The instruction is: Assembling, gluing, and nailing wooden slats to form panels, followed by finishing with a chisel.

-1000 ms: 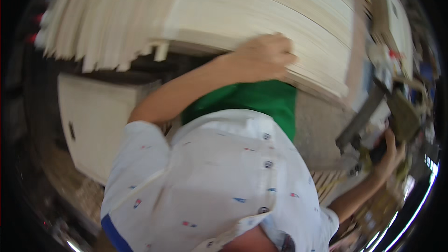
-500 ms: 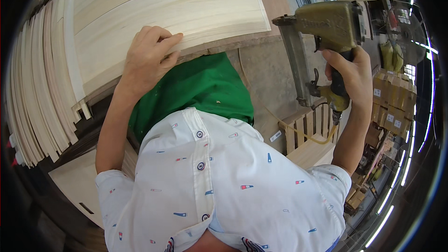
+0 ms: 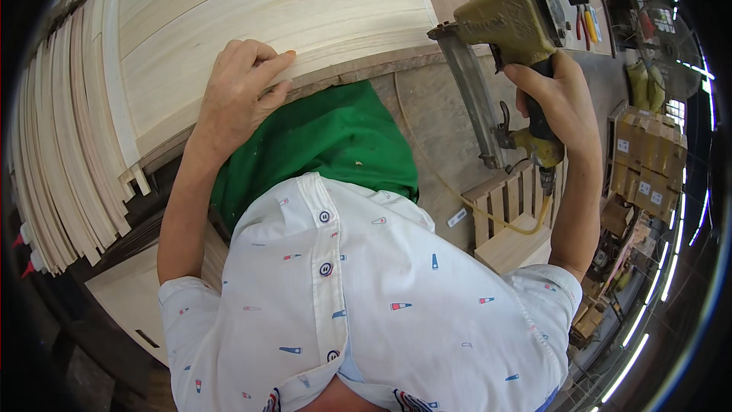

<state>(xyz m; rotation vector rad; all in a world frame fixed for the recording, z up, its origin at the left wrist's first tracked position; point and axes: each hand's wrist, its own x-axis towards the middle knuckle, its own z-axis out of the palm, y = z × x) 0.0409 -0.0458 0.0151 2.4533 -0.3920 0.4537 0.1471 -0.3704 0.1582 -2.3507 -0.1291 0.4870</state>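
Nearest me, below the white shirt with small printed motifs, a green cloth garment covered my lap, close against the near edge of the pale, flat wooden panel laid out in front of me. My left hand was at that edge, fingers half curled with the forefinger reaching over the wood; I could not tell whether anything thin was pinched under them. My right hand was wrapped around the black grip of an olive-brown metal nail gun, one digit close to the trigger, the grey magazine slanting below. The gun's nose pointed leftward, near the panel's right end, though I could not tell whether it touched. To do this well, I judged, the left fingers needed to bear down lightly yet stay out of the nose's line, the trigger wanted leaving alone until the nose sat square and firm on wood, and the grip called for a steady wrist, since the tool looked front-heavy. The thin yellowish air hose curved past a slatted wooden frame and needed slack so it would not tug. Farther right, brown cardboard boxes stood stacked, well apart from my work.
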